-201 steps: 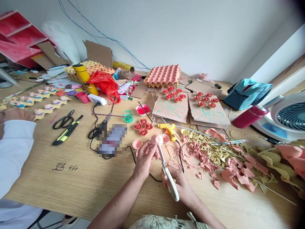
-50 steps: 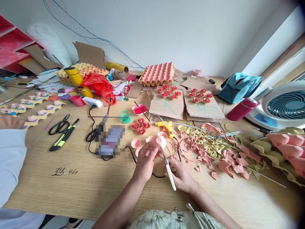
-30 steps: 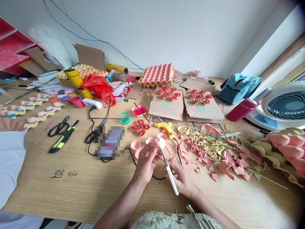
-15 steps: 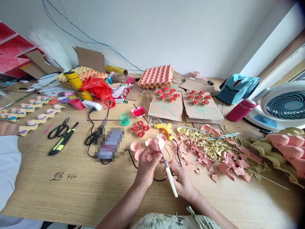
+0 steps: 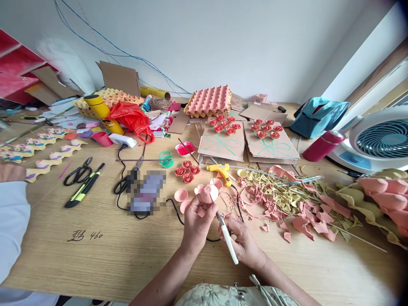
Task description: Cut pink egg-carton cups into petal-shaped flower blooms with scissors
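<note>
My left hand (image 5: 199, 219) pinches a round pink egg-carton cup (image 5: 208, 194) between thumb and fingers, its domed side facing me. White-handled scissors (image 5: 228, 242) are gripped in my right hand (image 5: 244, 242), their blades pointing up at the cup's lower right edge. The blade tips are partly hidden near my left thumb. Behind my hands lie loose pink cups (image 5: 181, 195), a yellow hot glue gun (image 5: 221, 172) and a cluster of red paper-pulp roses (image 5: 187, 171).
Carton scraps (image 5: 287, 195) spread to the right, beside stacked egg trays (image 5: 382, 195). Rose-topped cardboard sheets (image 5: 223, 146) stand at the back. Black scissors (image 5: 78, 174), a utility knife (image 5: 84, 187) and a blurred-out phone (image 5: 147, 193) lie left. Another person's sleeve (image 5: 12, 225) rests at the far left.
The cup has turned slightly in my left hand, and the scissor blades have dropped a little from across its face to its lower edge. The right hand is nearly still.
</note>
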`<state>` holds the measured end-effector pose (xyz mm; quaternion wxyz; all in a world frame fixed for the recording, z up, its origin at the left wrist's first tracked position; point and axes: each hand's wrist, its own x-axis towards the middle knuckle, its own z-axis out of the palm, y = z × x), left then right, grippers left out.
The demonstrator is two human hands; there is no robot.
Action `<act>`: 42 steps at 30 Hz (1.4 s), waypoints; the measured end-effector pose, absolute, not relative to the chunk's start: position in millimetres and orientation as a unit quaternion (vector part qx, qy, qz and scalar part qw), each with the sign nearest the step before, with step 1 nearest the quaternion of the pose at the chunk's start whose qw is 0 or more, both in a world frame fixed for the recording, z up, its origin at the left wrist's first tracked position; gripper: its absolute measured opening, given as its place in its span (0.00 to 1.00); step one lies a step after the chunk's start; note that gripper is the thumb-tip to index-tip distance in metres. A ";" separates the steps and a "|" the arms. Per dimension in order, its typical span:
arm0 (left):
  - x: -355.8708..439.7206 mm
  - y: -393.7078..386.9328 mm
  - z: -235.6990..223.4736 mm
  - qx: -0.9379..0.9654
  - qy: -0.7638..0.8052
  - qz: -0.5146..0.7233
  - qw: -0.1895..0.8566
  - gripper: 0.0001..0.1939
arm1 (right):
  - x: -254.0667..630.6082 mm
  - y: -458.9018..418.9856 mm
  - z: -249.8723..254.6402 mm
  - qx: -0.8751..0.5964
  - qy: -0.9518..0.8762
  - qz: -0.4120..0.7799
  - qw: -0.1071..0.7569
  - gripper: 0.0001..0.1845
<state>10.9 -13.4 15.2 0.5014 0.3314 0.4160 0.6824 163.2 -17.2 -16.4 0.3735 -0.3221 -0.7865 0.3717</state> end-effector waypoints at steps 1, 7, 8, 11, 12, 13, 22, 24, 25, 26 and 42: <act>11.2 -13.5 15.8 0.330 0.417 0.683 0.500 0.14 | 163.2 -17.4 -17.2 -0.320 -0.785 0.376 0.373 0.15; 10.2 -16.0 20.1 0.339 0.407 0.676 0.512 0.18 | 164.4 -17.1 -18.2 -0.315 -0.783 0.392 0.366 0.16; 9.2 -16.4 20.5 0.342 0.403 0.672 0.519 0.18 | 164.6 -16.8 -18.1 -0.318 -0.782 0.393 0.364 0.16; 5.4 -16.4 20.8 0.344 0.401 0.661 0.533 0.16 | 165.0 -16.2 -18.0 -0.326 -0.781 0.398 0.354 0.16; 4.0 -15.8 21.0 0.342 0.400 0.663 0.533 0.16 | 165.0 -16.1 -18.0 -0.328 -0.780 0.403 0.349 0.16; 2.5 -14.9 21.5 0.336 0.400 0.668 0.531 0.16 | 164.9 -16.1 -18.0 -0.329 -0.779 0.410 0.341 0.15; -15.1 -6.6 30.5 0.290 0.356 0.725 0.514 0.14 | 164.6 -18.5 -19.6 -0.305 -0.767 0.476 0.303 0.13; -17.5 -6.0 28.8 0.300 0.342 0.724 0.519 0.12 | 165.8 -18.0 -21.6 -0.315 -0.748 0.494 0.312 0.12; -18.2 -5.4 27.3 0.301 0.338 0.723 0.522 0.12 | 166.4 -17.6 -22.5 -0.319 -0.737 0.503 0.319 0.12; -18.6 -4.6 25.5 0.299 0.336 0.724 0.524 0.12 | 167.1 -17.2 -23.3 -0.322 -0.727 0.512 0.326 0.12; -14.8 3.3 21.9 0.212 0.296 0.732 0.576 0.20 | 164.3 -18.5 -19.4 -0.313 -0.696 0.572 0.301 0.04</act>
